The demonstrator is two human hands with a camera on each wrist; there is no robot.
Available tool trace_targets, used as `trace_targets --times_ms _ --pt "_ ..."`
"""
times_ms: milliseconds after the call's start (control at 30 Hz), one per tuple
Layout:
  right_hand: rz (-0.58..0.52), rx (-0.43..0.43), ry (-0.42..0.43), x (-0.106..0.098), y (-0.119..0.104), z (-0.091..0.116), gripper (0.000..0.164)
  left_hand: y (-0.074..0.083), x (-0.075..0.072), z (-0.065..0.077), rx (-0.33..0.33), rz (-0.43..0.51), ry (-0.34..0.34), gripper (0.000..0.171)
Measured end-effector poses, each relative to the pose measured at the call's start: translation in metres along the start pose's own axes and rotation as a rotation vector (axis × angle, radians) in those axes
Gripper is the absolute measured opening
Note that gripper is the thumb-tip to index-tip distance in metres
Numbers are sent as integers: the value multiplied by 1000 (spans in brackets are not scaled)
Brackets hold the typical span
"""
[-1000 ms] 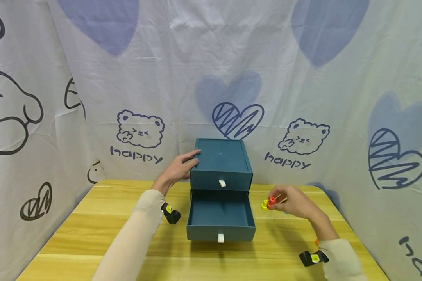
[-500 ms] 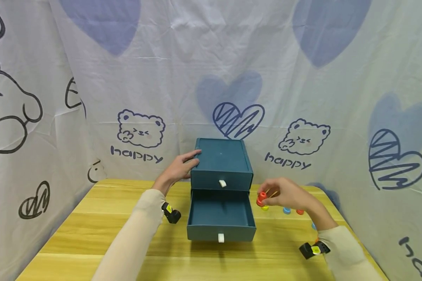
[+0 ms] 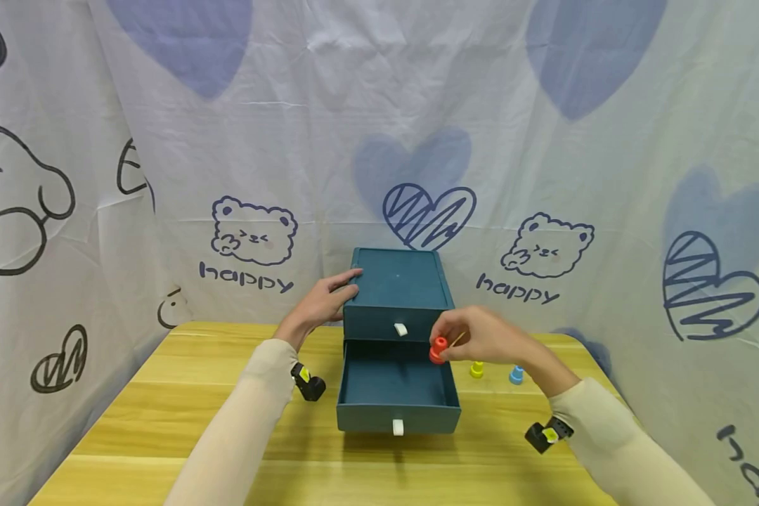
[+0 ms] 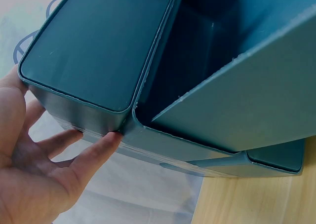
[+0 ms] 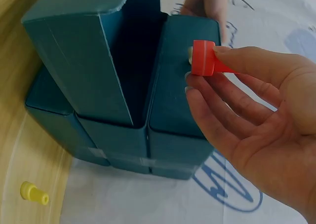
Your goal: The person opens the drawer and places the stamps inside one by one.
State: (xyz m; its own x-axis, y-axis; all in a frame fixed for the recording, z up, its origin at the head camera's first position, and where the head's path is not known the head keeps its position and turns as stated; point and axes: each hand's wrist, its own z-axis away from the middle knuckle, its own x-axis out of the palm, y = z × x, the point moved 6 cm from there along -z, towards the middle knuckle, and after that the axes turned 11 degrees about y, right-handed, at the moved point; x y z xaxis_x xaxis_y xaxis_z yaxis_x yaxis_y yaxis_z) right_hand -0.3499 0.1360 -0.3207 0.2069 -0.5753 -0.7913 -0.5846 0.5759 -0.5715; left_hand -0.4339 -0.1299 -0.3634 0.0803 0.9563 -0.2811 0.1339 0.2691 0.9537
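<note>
A dark teal drawer cabinet (image 3: 401,277) stands on the table, its middle drawer (image 3: 367,418) pulled out and the top and bottom ones closed. My left hand (image 3: 319,303) rests against the cabinet's upper left side; in the left wrist view its extended fingers (image 4: 96,152) touch that side. My right hand (image 3: 483,336) pinches a small red stepped plastic peg (image 3: 439,349) between thumb and fingers, above the right rim of the pulled-out drawer. In the right wrist view the peg's wide end (image 5: 202,58) points away from the palm. No objects show inside the drawer in the head view.
To the right of the cabinet, a yellow peg (image 3: 476,370) and a blue peg (image 3: 516,375) stand on the wooden table (image 3: 133,422). White handles (image 3: 398,427) stick out from the drawer fronts. A printed cloth (image 3: 354,91) hangs close behind the cabinet.
My right hand has carried the red peg leftward and slightly up, from beside the yellow peg to the drawer's right rim. The left hand and the cabinet have stayed in place.
</note>
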Motion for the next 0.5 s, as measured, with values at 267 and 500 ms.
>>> trace_targets --times_ms 267,500 --pt "29 -25 -68 15 -15 -17 16 1 -1 0 4 -1 -4 52" --pt "36 -85 -151 28 -24 -29 16 -1 0 0 6 -2 -1 52"
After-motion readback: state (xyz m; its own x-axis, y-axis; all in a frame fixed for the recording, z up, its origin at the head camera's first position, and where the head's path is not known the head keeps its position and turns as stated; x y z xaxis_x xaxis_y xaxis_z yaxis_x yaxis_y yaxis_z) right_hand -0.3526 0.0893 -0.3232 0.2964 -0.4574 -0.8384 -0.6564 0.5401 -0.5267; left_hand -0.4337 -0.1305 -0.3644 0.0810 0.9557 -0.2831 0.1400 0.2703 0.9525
